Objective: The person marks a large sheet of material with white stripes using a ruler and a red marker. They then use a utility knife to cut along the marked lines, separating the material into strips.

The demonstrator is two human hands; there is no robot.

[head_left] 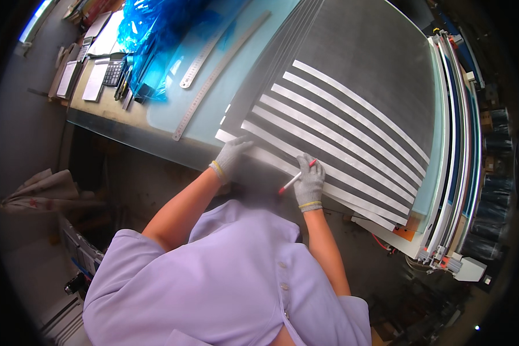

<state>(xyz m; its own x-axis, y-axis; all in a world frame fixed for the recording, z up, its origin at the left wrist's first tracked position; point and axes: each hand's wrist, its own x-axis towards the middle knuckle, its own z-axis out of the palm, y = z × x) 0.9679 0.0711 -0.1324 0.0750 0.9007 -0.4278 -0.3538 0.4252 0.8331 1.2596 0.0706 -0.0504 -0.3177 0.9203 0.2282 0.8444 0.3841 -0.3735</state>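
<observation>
A stack of large dark sheets [363, 34] lies on the table, with a row of white stripes [328, 124] across the near part. My left hand [230, 157], in a grey glove with a yellow cuff, is at the near left corner of the stack. Its fingers are closed over the sheet's edge, and the thumb is hidden. Farther right along the same edge is my right hand [311, 185], gloved alike. It holds a white pen with red ends [291, 183] slanting between the fingers, close to the striped sheet.
Two steel rulers [218, 78] lie left of the stack on the glass-topped table. Crumpled blue plastic film [150, 34] is at the far left, beside a calculator [114, 73] and papers [95, 81]. A long machine rail [448, 144] runs along the table's right side.
</observation>
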